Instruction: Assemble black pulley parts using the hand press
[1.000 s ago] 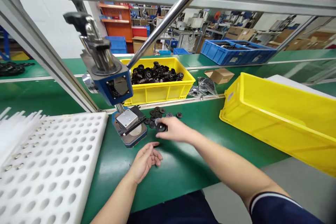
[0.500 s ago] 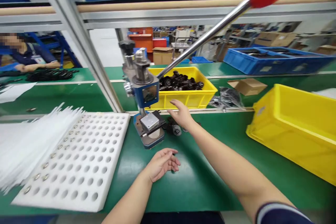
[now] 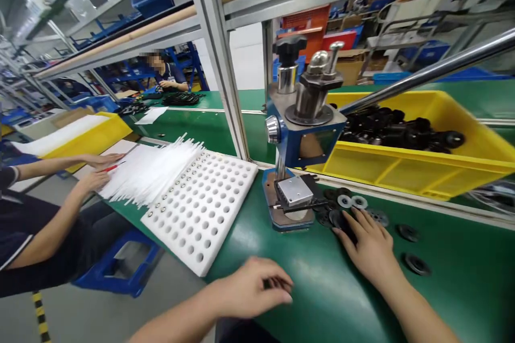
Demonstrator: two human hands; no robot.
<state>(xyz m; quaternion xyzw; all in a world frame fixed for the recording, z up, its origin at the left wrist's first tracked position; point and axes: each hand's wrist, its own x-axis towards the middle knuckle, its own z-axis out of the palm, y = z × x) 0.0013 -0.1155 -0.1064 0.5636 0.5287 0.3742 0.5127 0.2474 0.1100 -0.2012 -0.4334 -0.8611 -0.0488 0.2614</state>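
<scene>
The right grip (image 3: 368, 249) reaches palm-down over the black round discs (image 3: 417, 264) on the green desk (image 3: 322, 273), its thumb and forefinger at a dark piece (image 3: 346, 223) at the near edge of the cluster; whether it is grasping that piece or only touching it, I cannot tell. To handle such a piece well, I would bring thumb and forefinger to opposite sides of the rim, lift straight up so its neighbours do not slide, and check which face is up, since the two white-ringed black discs (image 3: 359, 202) show that the faces or parts may differ. The left grip (image 3: 251, 289) hangs loosely curled above the desk, with no thing visible in it; it seems well placed to steady or receive a piece. The blue hand press with a steel column (image 3: 309, 118) stands just beside the cluster, so the knuckles are best kept off its base and the silver square block (image 3: 295, 191). What lies under the right fingers is hidden, as is the left palm. Discs overlap beside the press, so I cannot count them; the far end of the long steel lever (image 3: 434, 72) is cut off, and the black parts (image 3: 402, 128) in the yellow plastic bin (image 3: 402, 171) merge into one dark heap.
</scene>
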